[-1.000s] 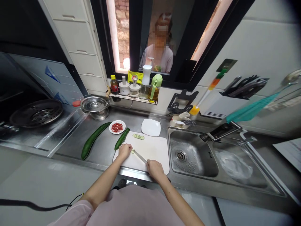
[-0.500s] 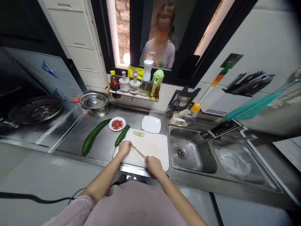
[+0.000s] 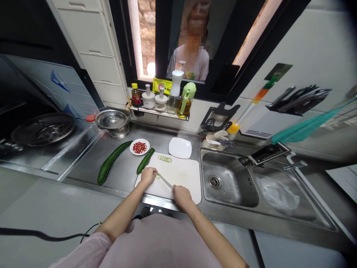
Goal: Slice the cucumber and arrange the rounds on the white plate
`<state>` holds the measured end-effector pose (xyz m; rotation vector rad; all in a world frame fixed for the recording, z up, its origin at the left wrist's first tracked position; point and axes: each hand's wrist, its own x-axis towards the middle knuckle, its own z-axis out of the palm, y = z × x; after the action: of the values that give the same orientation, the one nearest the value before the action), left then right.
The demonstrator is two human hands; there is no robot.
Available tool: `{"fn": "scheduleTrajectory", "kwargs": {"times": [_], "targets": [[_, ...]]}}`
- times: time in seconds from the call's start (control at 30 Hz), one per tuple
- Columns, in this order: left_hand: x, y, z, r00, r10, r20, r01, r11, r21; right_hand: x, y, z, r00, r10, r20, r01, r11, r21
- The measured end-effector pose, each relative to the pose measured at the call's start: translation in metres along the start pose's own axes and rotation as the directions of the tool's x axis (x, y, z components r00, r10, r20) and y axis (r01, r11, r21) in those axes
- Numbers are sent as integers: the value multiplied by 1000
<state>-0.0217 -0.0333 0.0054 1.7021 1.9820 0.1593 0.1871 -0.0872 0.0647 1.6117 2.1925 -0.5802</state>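
My right hand (image 3: 182,196) is closed round the handle of a kitchen knife (image 3: 166,182), whose blade points up and left across the white cutting board (image 3: 184,176). At the blade's tip, the fingers of my left hand (image 3: 148,176) are pinched together on a pale cucumber slice (image 3: 158,175); their exact grip is too small to see clearly. A short row of overlapping cucumber slices (image 3: 165,159) lies near the board's far edge. A cut length of cucumber (image 3: 145,161) rests along the board's left edge, just beyond my left hand.
A long whole cucumber (image 3: 113,163) lies on the steel counter at left, near a plate of red pieces (image 3: 140,147). Behind the board sits a white square plate (image 3: 180,147). The sink (image 3: 230,178) is to the right. A lidded steel pot (image 3: 113,121) stands at the back left.
Both hands and the knife stay almost in the same place over the board. The whole view has shifted only slightly.
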Motion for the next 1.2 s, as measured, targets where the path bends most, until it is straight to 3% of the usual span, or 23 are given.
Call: {"fn": "scheduleTrajectory", "kwargs": {"times": [0.6, 1.2], "targets": [[0, 2, -3, 1000, -8, 19, 8, 1000, 15, 4, 4, 7, 1000, -23, 11, 23, 1000, -3], [-4, 4, -3, 1000, 8, -5, -8, 999, 46, -13, 23, 17, 999, 9, 38, -8, 1000, -18]]}}
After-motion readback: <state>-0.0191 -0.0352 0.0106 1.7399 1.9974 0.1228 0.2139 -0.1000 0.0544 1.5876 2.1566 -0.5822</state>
